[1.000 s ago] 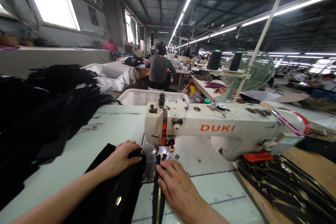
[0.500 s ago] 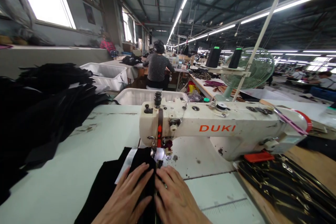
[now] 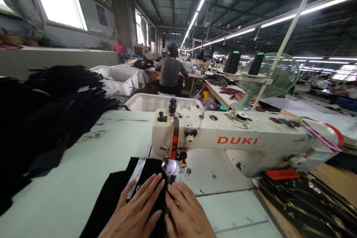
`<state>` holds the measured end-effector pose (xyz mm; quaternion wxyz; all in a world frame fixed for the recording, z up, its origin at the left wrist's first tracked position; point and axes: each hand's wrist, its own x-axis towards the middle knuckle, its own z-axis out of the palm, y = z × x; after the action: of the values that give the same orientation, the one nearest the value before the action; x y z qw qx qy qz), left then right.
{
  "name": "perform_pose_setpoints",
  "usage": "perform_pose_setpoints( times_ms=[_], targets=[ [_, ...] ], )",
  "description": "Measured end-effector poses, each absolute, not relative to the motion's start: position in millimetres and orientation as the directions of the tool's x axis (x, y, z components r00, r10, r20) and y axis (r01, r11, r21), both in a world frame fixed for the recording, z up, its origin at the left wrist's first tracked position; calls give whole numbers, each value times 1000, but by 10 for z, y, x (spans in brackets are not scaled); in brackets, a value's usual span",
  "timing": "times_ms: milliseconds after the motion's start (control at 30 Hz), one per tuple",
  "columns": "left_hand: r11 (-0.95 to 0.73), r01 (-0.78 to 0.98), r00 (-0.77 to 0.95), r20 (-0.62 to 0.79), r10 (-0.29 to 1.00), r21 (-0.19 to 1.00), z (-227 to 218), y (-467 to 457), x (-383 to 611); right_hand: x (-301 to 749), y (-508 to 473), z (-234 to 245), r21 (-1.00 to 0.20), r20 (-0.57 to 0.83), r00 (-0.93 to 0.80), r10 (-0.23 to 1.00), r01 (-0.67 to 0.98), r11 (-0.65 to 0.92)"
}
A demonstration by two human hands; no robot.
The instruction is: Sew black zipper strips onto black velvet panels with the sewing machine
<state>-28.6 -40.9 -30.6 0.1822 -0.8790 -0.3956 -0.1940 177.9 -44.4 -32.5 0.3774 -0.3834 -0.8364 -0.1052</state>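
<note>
My left hand lies flat, fingers stretched out, on a piece of black fabric just in front of the presser foot of a white DUKI sewing machine. My right hand rests flat beside it, fingers together, pressing the fabric's right edge near the needle. A pale strip on the fabric shows by my left fingertips. Both hands touch each other along the seam line.
A big heap of black fabric pieces covers the left of the table. Black and gold zippers lie at the right. White bins stand behind the machine, with a green fan and thread cones. Another person sits ahead.
My left hand came from the left side of the fabric to lie flat beside my right hand. The fabric now sits folded over under the presser foot, and it has since edged slightly forward.
</note>
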Motion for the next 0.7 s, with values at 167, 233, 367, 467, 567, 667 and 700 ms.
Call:
perform_pose_setpoints(
  times_ms=[167,233,367,467,567,667,700],
  targets=[
    [-633,759,617,483,622,-153,-250,-392,-270,1756,-412,-329,-77,761,-404,508,721,689],
    [-639,757,612,487,622,-135,-238,-387,-260,1749,-399,-327,-67,777,-395,490,722,689],
    [-637,760,611,482,628,-132,-224,-378,-250,1737,-384,-344,-61,781,-394,484,724,687],
    [-638,761,611,463,642,-118,-214,-360,-267,1733,-378,-390,-60,777,-401,485,720,691],
    [-657,751,617,413,670,-57,-187,-337,-298,1749,-366,-411,-68,773,-407,487,709,702],
    [-671,742,619,393,680,-9,-154,-328,-311,1806,-336,-319,-139,708,-455,540,660,739],
    [-672,740,618,397,678,-4,-145,-330,-307,1832,-321,-263,-188,665,-483,570,631,753]
  ],
)
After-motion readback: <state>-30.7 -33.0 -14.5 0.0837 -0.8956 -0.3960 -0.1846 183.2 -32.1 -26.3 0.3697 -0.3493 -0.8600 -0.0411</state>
